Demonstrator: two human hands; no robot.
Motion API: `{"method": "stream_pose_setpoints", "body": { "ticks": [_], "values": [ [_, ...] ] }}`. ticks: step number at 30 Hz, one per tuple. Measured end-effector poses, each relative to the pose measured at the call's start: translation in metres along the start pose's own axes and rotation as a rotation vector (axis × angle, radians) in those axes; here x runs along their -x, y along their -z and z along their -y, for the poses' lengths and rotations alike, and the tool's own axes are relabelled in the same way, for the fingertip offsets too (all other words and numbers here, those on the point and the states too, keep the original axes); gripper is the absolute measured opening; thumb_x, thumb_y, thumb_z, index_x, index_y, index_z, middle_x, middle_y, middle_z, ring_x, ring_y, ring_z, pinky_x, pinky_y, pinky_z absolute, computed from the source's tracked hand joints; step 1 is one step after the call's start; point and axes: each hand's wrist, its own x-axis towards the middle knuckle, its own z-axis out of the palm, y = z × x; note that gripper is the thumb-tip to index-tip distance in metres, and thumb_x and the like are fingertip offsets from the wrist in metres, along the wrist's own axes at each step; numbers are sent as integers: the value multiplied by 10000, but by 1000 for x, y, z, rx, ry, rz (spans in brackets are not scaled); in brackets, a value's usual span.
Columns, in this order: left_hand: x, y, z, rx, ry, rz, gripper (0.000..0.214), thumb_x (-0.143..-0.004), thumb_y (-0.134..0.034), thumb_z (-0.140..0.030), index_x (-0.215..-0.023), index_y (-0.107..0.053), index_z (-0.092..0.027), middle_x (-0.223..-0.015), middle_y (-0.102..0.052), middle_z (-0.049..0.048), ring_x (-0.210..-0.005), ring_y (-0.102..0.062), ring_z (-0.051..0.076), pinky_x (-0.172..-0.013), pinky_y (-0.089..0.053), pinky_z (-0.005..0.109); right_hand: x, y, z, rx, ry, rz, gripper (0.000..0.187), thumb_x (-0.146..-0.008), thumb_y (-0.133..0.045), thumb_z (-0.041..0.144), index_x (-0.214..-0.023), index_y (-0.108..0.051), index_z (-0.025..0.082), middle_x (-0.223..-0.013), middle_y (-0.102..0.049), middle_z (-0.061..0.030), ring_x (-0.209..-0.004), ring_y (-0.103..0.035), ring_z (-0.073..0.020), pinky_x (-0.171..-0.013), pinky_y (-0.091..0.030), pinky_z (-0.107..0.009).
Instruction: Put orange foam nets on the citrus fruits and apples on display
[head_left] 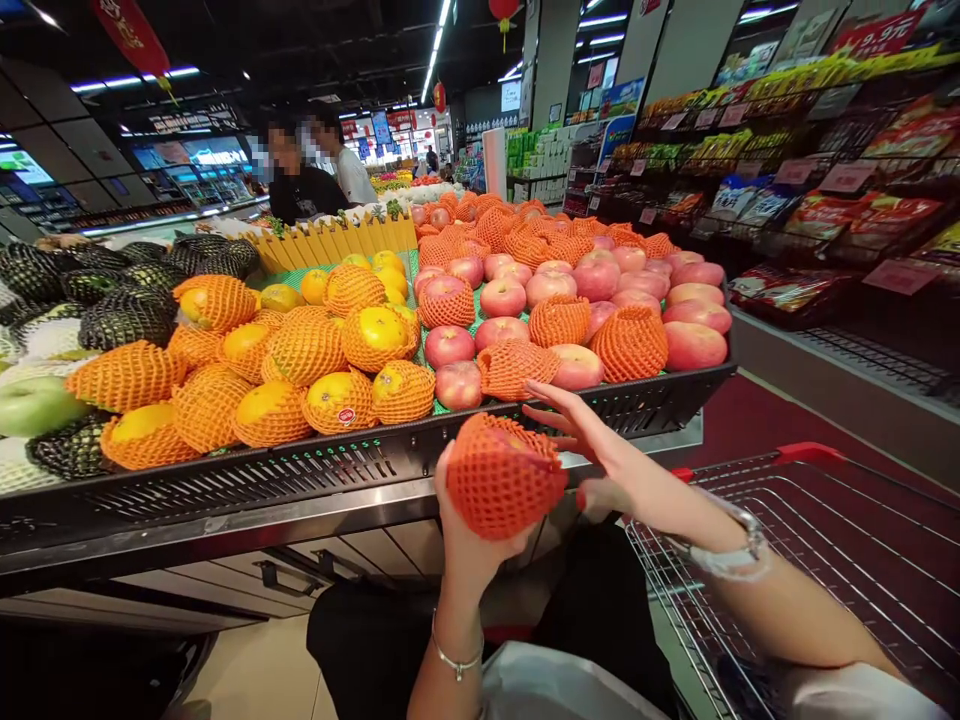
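My left hand point(476, 560) is wrapped round an apple in an orange foam net point(499, 480), held in front of the fruit stand. Only a little of the fruit's skin shows through the mesh. Just right of it, my right hand point(611, 455) has its fingers stretched and apart, holding nothing; whether a fingertip touches the net I cannot tell. Beyond both hands lie red apples point(553, 288), some bare and some netted. To their left sit oranges in orange nets point(304, 345).
A black crate edge point(247, 490) runs along the stand's front. A wire shopping cart point(817, 540) stands close on my right. Snack shelves point(802, 180) line the right side. Black-netted fruit point(127, 315) lies far left. Two people point(315, 175) are behind the stand.
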Motion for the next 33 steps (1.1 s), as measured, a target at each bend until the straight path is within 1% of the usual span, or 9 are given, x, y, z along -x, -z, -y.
{"method": "stream_pose_setpoints", "body": {
  "ticks": [3,6,10,14,19,21,23,28,33],
  "values": [
    [0,4,-17,-140,-92,138,992,-501,-848,-299,-1364,-361,-260,-1368,-482,132,-1248,-508,357,-1027,-446,520,-15,10,1,5,-63,260,1058,-640,-839,402,-1499,-231,287,-1511,-344,-101,-1348,-407,-307,-1067,-408,-460],
    [5,4,-22,-287,-119,248,961,-519,-826,-218,-1361,-364,-258,-1356,-474,136,-1241,-510,360,-1031,-443,526,-16,3,-20,-213,-199,378,944,-686,-789,282,-1474,-272,254,-1366,-527,-87,-1214,-555,-251,-1013,-465,-433],
    [4,9,-19,-227,-12,342,1001,-616,-813,-284,-1443,-249,-289,-1443,-409,135,-1321,-433,347,-1076,-400,526,0,-13,-41,-421,-289,136,620,-747,-733,316,-1300,-466,227,-1242,-619,-84,-1159,-594,-243,-1014,-464,-449],
    [-7,29,-19,19,-27,250,1045,-731,-726,-496,-1492,-25,-352,-1592,-99,141,-1375,-371,333,-1094,-377,513,-14,5,-22,-338,-204,-139,613,-739,-744,398,-1278,-482,270,-1269,-603,-101,-1130,-607,-281,-941,-518,-447],
    [-8,62,-5,231,-20,7,696,-877,-470,-585,-1468,-160,-386,-1537,-263,123,-1279,-501,315,-1058,-413,507,-120,63,24,132,179,-587,612,-745,-716,376,-1262,-480,150,-1284,-544,-157,-1166,-541,-256,-1001,-439,-387],
    [-2,72,8,234,43,-42,659,-882,-452,-583,-1458,-228,-354,-1507,-317,131,-1245,-532,320,-1032,-444,500,-177,83,31,331,260,-624,667,-762,-698,373,-1302,-429,89,-1265,-541,-177,-1163,-532,-242,-1014,-411,-378],
    [5,81,21,214,128,-82,640,-878,-447,-587,-1439,-306,-312,-1475,-369,137,-1212,-559,318,-1006,-474,483,-229,95,27,651,274,-629,748,-657,-789,318,-1284,-461,73,-1276,-514,-182,-1182,-497,-287,-1050,-366,-431],
    [13,102,41,226,343,-181,539,-865,-532,-536,-1324,-499,-255,-1335,-533,133,-1165,-587,293,-1016,-467,431,-311,100,-19,1354,93,-325,742,-675,-767,300,-1339,-468,160,-1336,-440,-216,-1212,-402,-441,-916,-386,-615],
    [10,114,54,261,373,-216,493,-851,-587,-496,-1258,-560,-220,-1295,-559,143,-1174,-572,288,-1040,-436,413,-327,105,-70,1445,-44,118,682,-701,-673,258,-1356,-484,254,-1365,-469,-173,-1194,-445,-433,-886,-411,-588]
  ]
}}
